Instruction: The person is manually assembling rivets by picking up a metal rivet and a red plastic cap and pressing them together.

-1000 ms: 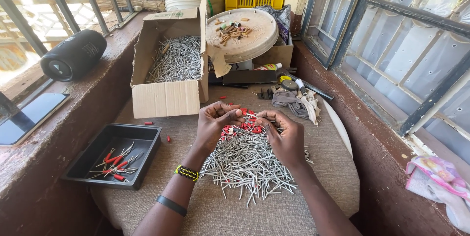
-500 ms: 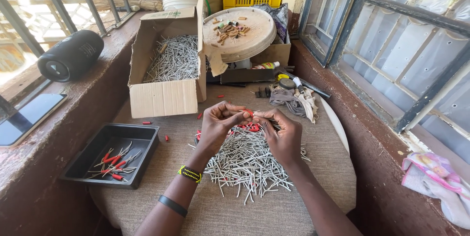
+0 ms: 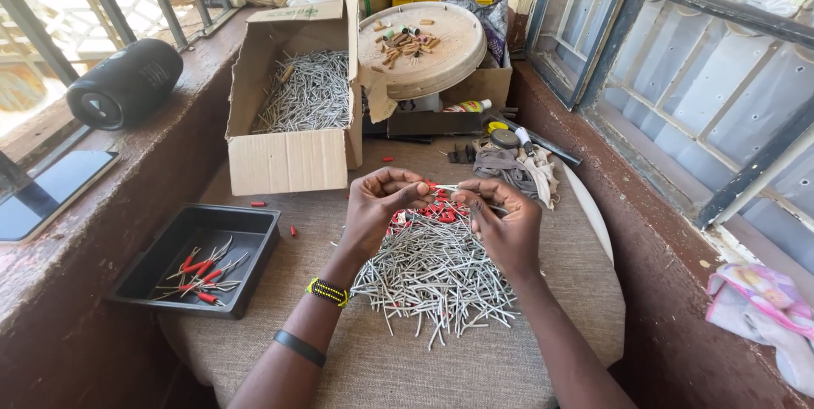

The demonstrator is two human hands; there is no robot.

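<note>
A thin pin (image 3: 448,189) is pinched between the fingertips of the left hand (image 3: 379,210) and the right hand (image 3: 506,224), just above the pin pile (image 3: 432,273) and red caps (image 3: 434,211). It could be dropped into the pile and lost if the pinch is loosened, and the pile could be scattered toward the near cloth edge (image 3: 407,375) by a sweeping wrist. Open room is left only near the tray (image 3: 254,244); farther off, the way is blocked by the box (image 3: 288,159) and clutter (image 3: 509,155).

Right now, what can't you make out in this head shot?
- Small pale piece between the fingertips of left hand and right hand: too small, partly covered by fingers.
- Small red sleeves behind the hands: mostly hidden.
- Bottom of the open cardboard box: hidden by grey pins.
</note>
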